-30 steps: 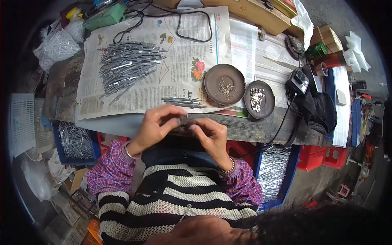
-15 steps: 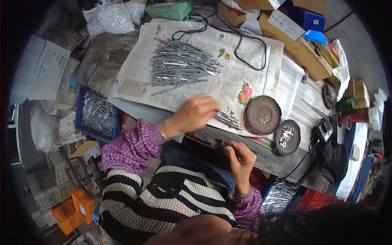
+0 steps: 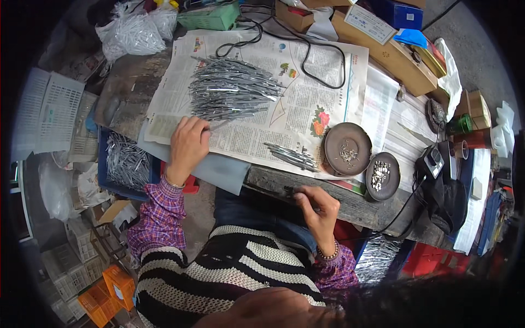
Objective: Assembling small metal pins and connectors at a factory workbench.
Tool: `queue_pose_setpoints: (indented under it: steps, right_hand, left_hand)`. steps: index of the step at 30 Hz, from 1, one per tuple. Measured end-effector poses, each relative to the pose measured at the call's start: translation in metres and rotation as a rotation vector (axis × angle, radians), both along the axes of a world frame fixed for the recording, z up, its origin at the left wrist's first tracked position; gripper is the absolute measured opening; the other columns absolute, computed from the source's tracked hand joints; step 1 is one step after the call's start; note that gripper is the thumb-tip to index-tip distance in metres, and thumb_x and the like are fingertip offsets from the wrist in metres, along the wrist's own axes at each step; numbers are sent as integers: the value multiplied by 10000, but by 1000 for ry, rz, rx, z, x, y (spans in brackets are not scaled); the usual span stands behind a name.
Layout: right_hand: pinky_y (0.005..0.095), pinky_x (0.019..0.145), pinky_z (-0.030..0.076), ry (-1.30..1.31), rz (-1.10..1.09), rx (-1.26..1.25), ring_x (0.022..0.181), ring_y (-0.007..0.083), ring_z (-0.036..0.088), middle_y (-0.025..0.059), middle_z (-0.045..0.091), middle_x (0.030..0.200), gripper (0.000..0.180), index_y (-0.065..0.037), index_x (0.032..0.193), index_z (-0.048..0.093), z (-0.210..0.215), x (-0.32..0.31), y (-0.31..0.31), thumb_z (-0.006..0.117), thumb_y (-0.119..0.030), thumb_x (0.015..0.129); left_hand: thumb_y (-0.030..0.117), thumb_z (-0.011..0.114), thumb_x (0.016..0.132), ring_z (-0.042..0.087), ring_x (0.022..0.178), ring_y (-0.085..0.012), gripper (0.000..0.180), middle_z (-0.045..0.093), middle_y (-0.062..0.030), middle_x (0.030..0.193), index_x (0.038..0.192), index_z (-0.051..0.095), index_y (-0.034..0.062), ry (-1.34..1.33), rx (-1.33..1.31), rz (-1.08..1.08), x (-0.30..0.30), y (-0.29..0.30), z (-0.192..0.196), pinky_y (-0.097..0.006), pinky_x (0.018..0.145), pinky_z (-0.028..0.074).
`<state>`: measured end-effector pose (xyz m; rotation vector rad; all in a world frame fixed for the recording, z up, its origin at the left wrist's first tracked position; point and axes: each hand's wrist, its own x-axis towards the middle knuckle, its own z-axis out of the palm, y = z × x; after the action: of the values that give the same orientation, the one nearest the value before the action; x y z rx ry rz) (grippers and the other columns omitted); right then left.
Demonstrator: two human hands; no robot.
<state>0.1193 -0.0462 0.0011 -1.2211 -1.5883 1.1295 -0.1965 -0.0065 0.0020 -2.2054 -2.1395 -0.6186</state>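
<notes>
My left hand [image 3: 188,143] is over the newspaper's near left part, fingers closed at the end of a thin grey metal strip [image 3: 220,124]. That strip lies just below a large pile of similar strips [image 3: 232,87]. My right hand [image 3: 318,210] is at the table's front edge, thumb and forefinger pressed together beside a small dark fixture [image 3: 289,190]; whatever they may hold is too small to make out. Between the hands, a smaller bunch of strips [image 3: 292,157] lies on the newspaper. Two round brown dishes, one with tiny metal bits [image 3: 348,154], the other with shiny pieces [image 3: 381,175], stand to the right.
The newspaper [image 3: 246,134] covers much of the wooden table. A blue bin of metal pieces [image 3: 128,164] stands at left, another [image 3: 380,257] below right. A black cable [image 3: 343,71] loops across the far side, near a green box [image 3: 210,16] and cardboard boxes [image 3: 383,49].
My left hand has swung left, from beside the small bunch to the strip below the large pile. My right hand stays at the table edge. The whole view has shifted slightly.
</notes>
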Motion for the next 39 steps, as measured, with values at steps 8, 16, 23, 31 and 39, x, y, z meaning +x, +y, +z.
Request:
queue_pose_setpoints:
  steps: [8,16,23,31,39]
  right_hand:
    - [218,630,478,189,114,-185,723,121,612,82,639,861,120,50,933,638,-4,4,-1,604,20,822]
    - [243,855,446,683,128,-502,1040,136,552,107,587,1115,296,27,1185,544,0,7,-1,530,-70,905]
    - [225,756,478,543,214,-409,841,105,607,64,636,941,320,41,1197,540,0,20,-10,557,-79,901]
    - [226,629,473,870,116,-597,671,106,586,85,621,782,329,24,1224,495,-20,42,-27,466,-169,960]
    - [213,632,454,925,77,-610,669,97,559,93,616,830,294,17,1161,517,-23,50,-30,443,-193,969]
  left_hand:
    - [33,582,708,539,811,-313,116,571,-109,809,822,573,14,-141,5,-36,12,-6,29,-385,711,433]
    - [-16,617,678,555,761,-334,146,557,-143,756,812,564,5,-429,-162,-437,83,-10,69,-373,675,435]
    - [-7,649,663,549,699,-295,160,573,-121,748,811,592,10,-499,-233,-798,151,3,64,-360,632,440]
    - [15,642,708,564,883,-302,267,609,-119,893,974,655,33,-487,-175,-876,174,55,35,-373,796,452]
    - [13,674,645,509,1019,-309,343,554,-104,1067,977,673,100,-228,-54,-900,198,67,9,-386,873,440]
